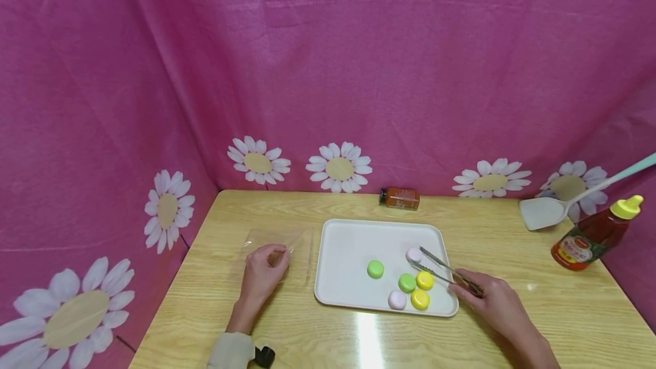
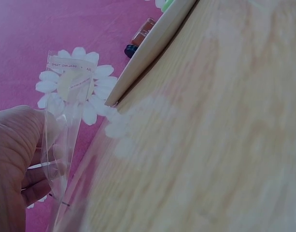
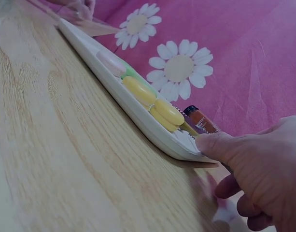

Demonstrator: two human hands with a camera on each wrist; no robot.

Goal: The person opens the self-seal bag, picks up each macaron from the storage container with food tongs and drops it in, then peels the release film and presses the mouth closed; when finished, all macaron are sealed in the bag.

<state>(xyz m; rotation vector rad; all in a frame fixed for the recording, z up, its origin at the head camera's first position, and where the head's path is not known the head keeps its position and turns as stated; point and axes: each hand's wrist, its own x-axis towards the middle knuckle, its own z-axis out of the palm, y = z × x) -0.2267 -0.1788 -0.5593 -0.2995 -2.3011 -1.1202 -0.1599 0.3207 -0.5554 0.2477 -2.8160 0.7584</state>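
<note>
Toward the left, a left hand (image 1: 262,271) is pinching a clear plastic bag (image 1: 303,246), which is spreading from the hand's 11 o'clock round to 3. At the right, a right hand (image 1: 487,298) is gripping metal tongs (image 1: 445,266) at its 10 o'clock, their tips standing apart at a lilac macaron (image 1: 412,254); whether they are squeezing it, one cannot tell. In the left wrist view, the bag is pointing its printed strip (image 2: 68,64) toward 12, long axis running 12 to 6; in the head view, the tongs are pointing toward 10. Between the hands, a wood-grain bench (image 1: 195,300) is carrying a white tray (image 1: 343,266) of coloured macarons (image 1: 376,269). An amber bottle (image 1: 401,199) is lying at the tray's 12 o'clock, a pale spatula (image 1: 544,213) is pointing its handle toward 2, and a sauce bottle (image 1: 589,244) is sitting at the right hand's 2 o'clock. Daisy-printed magenta cloth (image 1: 318,61) is hanging behind.
</note>
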